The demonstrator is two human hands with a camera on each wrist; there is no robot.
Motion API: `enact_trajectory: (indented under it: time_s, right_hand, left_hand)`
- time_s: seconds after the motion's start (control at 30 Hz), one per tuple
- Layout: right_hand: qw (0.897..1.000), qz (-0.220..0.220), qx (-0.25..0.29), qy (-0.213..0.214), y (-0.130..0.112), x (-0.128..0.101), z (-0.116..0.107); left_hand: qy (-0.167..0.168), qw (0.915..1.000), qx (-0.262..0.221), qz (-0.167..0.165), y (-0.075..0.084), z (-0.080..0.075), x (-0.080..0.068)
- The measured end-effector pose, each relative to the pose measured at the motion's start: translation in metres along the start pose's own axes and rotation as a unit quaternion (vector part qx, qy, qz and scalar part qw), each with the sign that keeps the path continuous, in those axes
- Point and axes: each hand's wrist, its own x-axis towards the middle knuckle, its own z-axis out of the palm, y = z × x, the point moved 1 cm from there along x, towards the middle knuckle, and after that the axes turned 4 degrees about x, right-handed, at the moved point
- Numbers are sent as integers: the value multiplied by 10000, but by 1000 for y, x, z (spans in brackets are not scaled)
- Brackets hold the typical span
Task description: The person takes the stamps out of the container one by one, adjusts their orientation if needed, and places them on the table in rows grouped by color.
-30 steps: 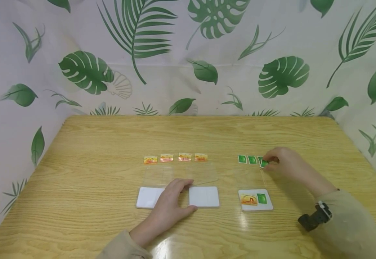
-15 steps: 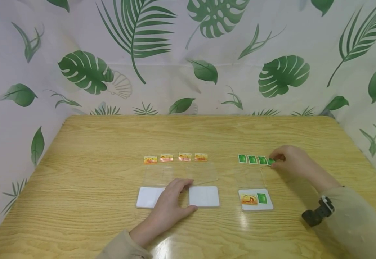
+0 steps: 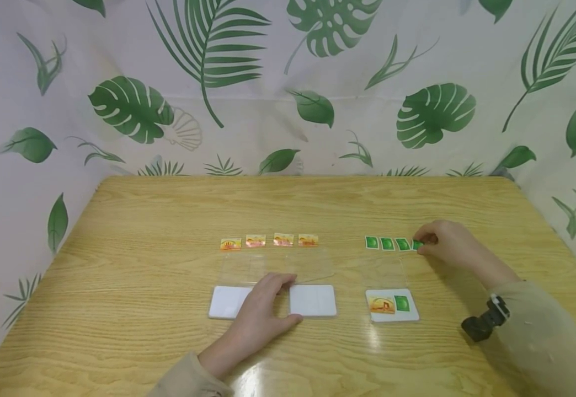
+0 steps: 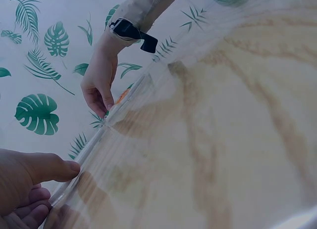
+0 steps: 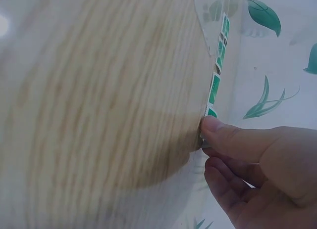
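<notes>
At the right end of a row of small green stamps (image 3: 387, 243), my right hand (image 3: 447, 245) pinches the last green stamp (image 3: 416, 245) between thumb and fingers, at table level. The right wrist view shows this stamp (image 5: 212, 112) partly hidden by the thumb. My left hand (image 3: 260, 317) rests with loosely bent fingers over the right part of one white card (image 3: 227, 301), its fingertips beside a second white card (image 3: 313, 300). A third card (image 3: 407, 316) on the right bears an orange picture stamp (image 3: 382, 305) and a green stamp (image 3: 401, 303).
Several orange-yellow stamps (image 3: 283, 240) lie in a row behind the left cards. Clear plastic sheets (image 3: 310, 266) lie between the stamps and the cards. A leaf-patterned cloth (image 3: 248, 110) hangs behind the wooden table (image 3: 144, 220).
My right hand has moved right with the green stamp, from overlapping the third stamp to the end of the row, then slightly back and level. The left hand has stayed put.
</notes>
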Motion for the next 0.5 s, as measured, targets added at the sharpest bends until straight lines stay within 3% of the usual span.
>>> enact_trajectory:
  time_s: [0.5]
  right_hand:
    - [10000,48,14,-52,3,1,-2]
  left_hand:
    - [4,10000,20,31,0,-1,0]
